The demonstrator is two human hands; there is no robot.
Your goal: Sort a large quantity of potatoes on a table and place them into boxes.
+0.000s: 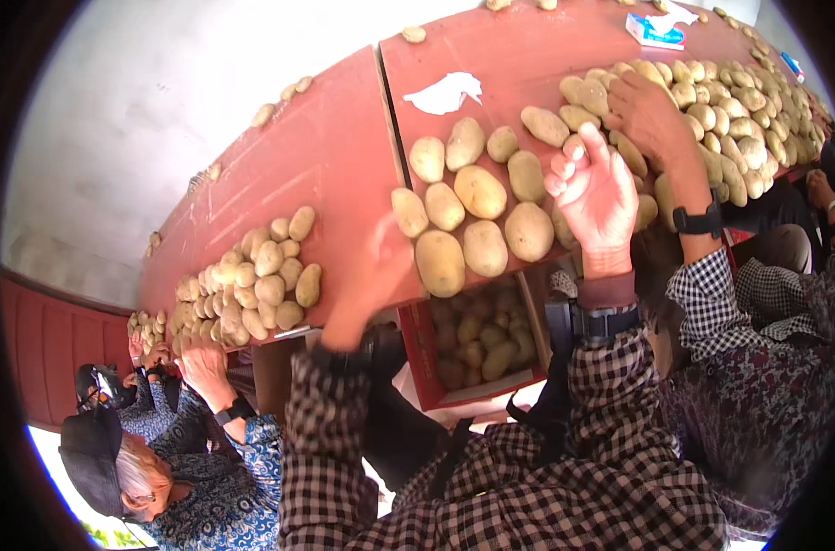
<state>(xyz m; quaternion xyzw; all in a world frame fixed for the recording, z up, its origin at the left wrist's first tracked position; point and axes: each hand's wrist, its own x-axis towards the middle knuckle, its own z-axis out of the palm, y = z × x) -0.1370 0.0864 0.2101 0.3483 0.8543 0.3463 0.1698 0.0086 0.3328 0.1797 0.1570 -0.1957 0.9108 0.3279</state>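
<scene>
Several potatoes (480,192) lie spread on the red tabletop (307,151) before me. My left hand (383,265) is blurred, just left of this group, over the table's near edge; no potato shows in it, and its finger shape is unclear. My right hand (600,186) is raised palm up at the group's right side, fingers partly curled and apart, holding nothing. Behind and beside it, potatoes lie on the table, partly hidden by the hand. Below the near edge, an open red box (417,358) holds more potatoes (489,341).
A co-worker's hand (648,113) reaches onto a large potato heap (741,117) at right. Another person's hand (204,365) touches a smaller heap (252,275) at left. A white tissue (445,94) and a tissue box (655,33) lie farther back. A gap (393,113) runs between table sections.
</scene>
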